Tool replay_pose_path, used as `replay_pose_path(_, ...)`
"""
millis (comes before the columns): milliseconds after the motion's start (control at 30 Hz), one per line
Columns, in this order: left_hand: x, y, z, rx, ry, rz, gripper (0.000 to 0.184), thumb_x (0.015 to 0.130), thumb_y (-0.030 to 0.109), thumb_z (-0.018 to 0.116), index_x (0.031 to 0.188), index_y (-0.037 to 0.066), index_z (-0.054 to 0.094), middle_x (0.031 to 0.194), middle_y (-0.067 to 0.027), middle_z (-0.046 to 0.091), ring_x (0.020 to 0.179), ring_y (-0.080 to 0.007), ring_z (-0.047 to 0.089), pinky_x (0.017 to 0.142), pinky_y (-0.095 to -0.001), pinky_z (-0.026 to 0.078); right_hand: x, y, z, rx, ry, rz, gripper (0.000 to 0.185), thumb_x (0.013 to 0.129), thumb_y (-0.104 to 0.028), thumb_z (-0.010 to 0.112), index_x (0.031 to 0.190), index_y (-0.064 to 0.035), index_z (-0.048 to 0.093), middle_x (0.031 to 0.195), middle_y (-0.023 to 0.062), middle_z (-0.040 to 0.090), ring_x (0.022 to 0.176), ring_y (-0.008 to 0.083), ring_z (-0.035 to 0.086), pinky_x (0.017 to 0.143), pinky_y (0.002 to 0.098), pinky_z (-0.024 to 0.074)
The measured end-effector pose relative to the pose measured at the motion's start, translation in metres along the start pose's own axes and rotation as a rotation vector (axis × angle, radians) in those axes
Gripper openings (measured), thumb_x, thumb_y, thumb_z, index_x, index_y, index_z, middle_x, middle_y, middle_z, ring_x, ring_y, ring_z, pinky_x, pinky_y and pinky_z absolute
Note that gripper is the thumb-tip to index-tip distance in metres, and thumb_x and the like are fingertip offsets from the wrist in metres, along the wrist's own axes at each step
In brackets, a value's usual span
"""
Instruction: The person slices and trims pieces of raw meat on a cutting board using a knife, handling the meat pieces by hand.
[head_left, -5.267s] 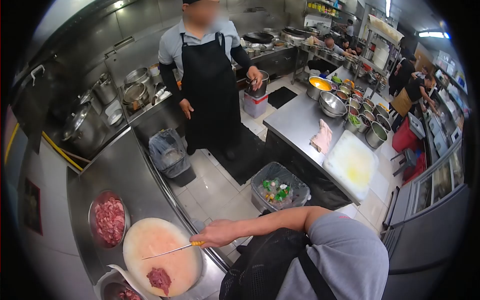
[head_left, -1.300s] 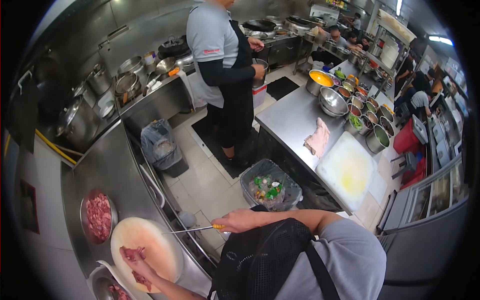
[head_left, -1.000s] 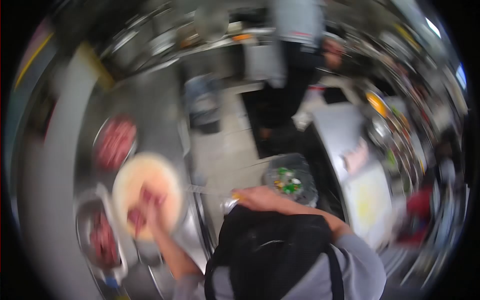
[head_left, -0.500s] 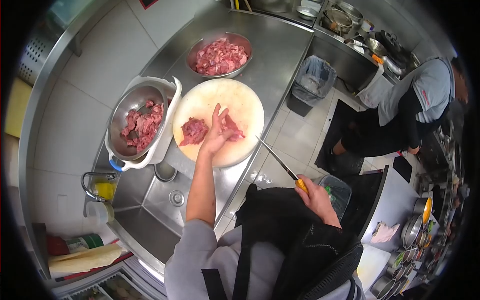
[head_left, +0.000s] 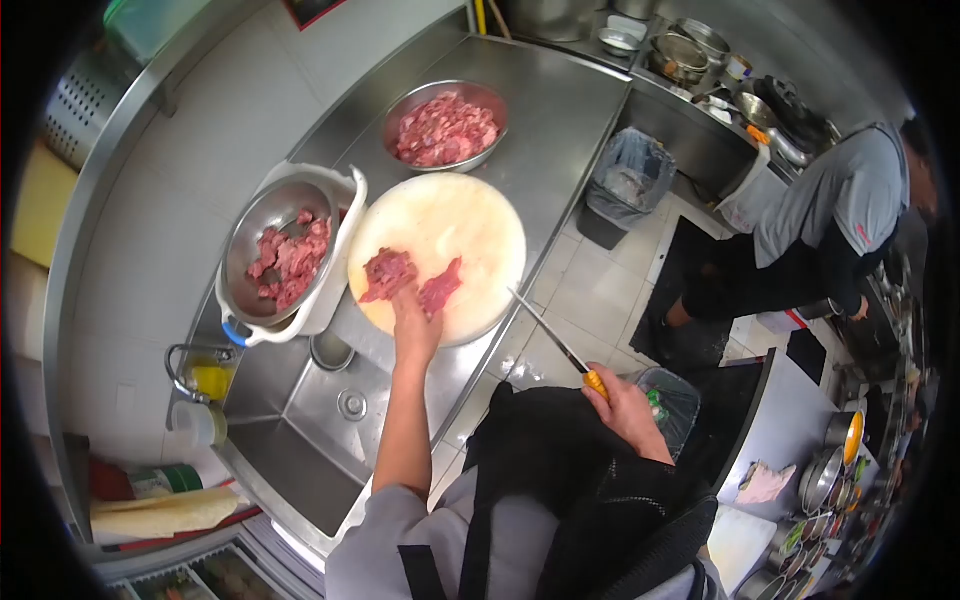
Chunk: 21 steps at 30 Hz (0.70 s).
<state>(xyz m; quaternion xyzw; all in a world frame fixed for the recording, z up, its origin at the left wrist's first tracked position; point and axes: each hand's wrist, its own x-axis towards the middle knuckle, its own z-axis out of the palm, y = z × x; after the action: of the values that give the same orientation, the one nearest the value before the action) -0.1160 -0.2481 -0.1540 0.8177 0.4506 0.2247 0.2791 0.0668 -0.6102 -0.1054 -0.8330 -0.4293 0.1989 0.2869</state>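
My left hand (head_left: pixel 412 318) is low over the round cutting board (head_left: pixel 470 215), its fingers closed on raw meat and partly hidden by it. A larger piece of meat (head_left: pixel 388 272) lies at the fingertips, and a smaller, flatter piece (head_left: pixel 441 287) touches the hand's right side. In my right hand (head_left: pixel 626 408) is a knife (head_left: pixel 550 331), gripped by its yellow handle. The long blade points up and left, its tip just off the board's right edge.
A steel bowl of cut meat (head_left: pixel 447 125) stands behind the board. Left of it, another metal bowl of meat (head_left: pixel 290 260) rests in a white tub (head_left: pixel 347 225). A sink (head_left: pixel 300 440) is nearer. A co-worker (head_left: pixel 830 220) stands to the right, past a lined bin (head_left: pixel 630 175).
My left hand, earlier spread above the right piece of meat, has drawn back toward me and closed. The smaller piece has shifted left, closer to the larger one. The knife stays held at the right.
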Motion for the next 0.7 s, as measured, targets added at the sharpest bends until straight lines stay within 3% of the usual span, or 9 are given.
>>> replay_pose_path(33,0.000,-0.010,0.004,-0.009,0.012,-0.027,0.055,0.086,0.007,0.082,0.133,-0.001,0.056,0.133,-0.0260,0.061,0.113,-0.0371,0.068,0.094,-0.0443,0.057,0.000,0.001,0.001,0.010,0.005,-0.013,0.045,0.105,-0.034,0.072,0.145,-0.0173,0.060,0.103,0.0234,0.078,0.093,0.0478,0.075,0.079,0.0550,0.0599)
replay_pose_path(67,0.000,-0.014,0.007,-0.022,-0.002,0.000,0.055,0.086,0.007,0.082,0.133,-0.001,0.056,0.133,-0.0260,0.061,0.113,-0.0371,0.068,0.094,-0.0443,0.057,-0.001,0.004,0.000,0.024,-0.009,-0.012,0.044,0.106,-0.034,0.071,0.144,-0.0170,0.060,0.104,0.0226,0.078,0.094,0.0473,0.075,0.079,0.0550,0.0604)
replay_pose_path(133,-0.003,-0.025,0.007,-0.026,0.018,0.000,0.040,0.085,0.008,0.081,0.118,-0.002,0.061,0.110,-0.0240,0.063,0.101,-0.0427,0.066,0.089,-0.0505,0.055,-0.002,0.003,-0.004,0.003,0.001,0.017,0.043,0.106,-0.035,0.070,0.144,-0.0166,0.060,0.104,0.0223,0.079,0.094,0.0472,0.075,0.080,0.0553,0.0606)
replay_pose_path(233,0.001,-0.033,0.003,0.029,0.005,0.050,0.036,0.085,0.009,0.083,0.113,-0.003,0.063,0.099,-0.0210,0.067,0.096,-0.0387,0.069,0.086,-0.0468,0.057,-0.005,0.003,-0.005,-0.012,0.032,0.047,0.043,0.106,-0.036,0.070,0.143,-0.0161,0.060,0.106,0.0215,0.079,0.094,0.0475,0.075,0.081,0.0562,0.0609)
replay_pose_path(300,0.006,-0.039,0.007,-0.137,-0.021,0.024,0.030,0.088,0.007,0.082,0.110,-0.002,0.064,0.095,-0.0161,0.069,0.090,-0.0293,0.071,0.081,-0.0412,0.058,-0.009,0.008,-0.005,0.016,0.027,0.015,0.043,0.106,-0.036,0.069,0.144,-0.0168,0.059,0.109,0.0216,0.078,0.095,0.0471,0.075,0.080,0.0559,0.0609)
replay_pose_path(433,0.024,-0.030,0.020,-0.496,-0.096,-0.003,0.024,0.095,-0.002,0.075,0.114,0.001,0.061,0.099,-0.0095,0.070,0.086,-0.0161,0.069,0.075,-0.0317,0.057,-0.016,0.016,-0.005,0.049,0.010,0.055,0.042,0.109,-0.037,0.064,0.146,-0.0183,0.056,0.110,0.0211,0.078,0.097,0.0475,0.075,0.083,0.0580,0.0599)
replay_pose_path(533,0.069,-0.063,0.050,-0.561,-0.087,0.098,0.029,0.098,-0.003,0.071,0.123,0.002,0.056,0.104,-0.0130,0.072,0.089,-0.0186,0.069,0.076,-0.0296,0.057,-0.019,0.016,-0.008,0.025,-0.054,0.111,0.042,0.110,-0.039,0.061,0.146,-0.0188,0.055,0.106,0.0203,0.078,0.096,0.0480,0.075,0.084,0.0596,0.0591)
replay_pose_path(633,0.086,0.024,0.021,-0.746,-0.157,-0.044,0.031,0.100,0.001,0.071,0.125,0.005,0.052,0.112,-0.0140,0.070,0.097,-0.0190,0.069,0.083,-0.0316,0.057,-0.020,0.024,-0.001,0.019,-0.048,0.091,0.043,0.110,-0.040,0.060,0.147,-0.0194,0.054,0.108,0.0198,0.078,0.097,0.0476,0.075,0.083,0.0599,0.0592)
replay_pose_path(700,0.095,0.052,0.016,-0.857,-0.083,0.040,0.025,0.104,0.003,0.068,0.124,0.004,0.054,0.111,-0.0113,0.067,0.101,-0.0182,0.067,0.089,-0.0329,0.057,-0.020,0.029,0.005,0.020,-0.019,0.076,0.044,0.110,-0.040,0.060,0.149,-0.0197,0.052,0.111,0.0199,0.078,0.098,0.0473,0.075,0.083,0.0604,0.0592)
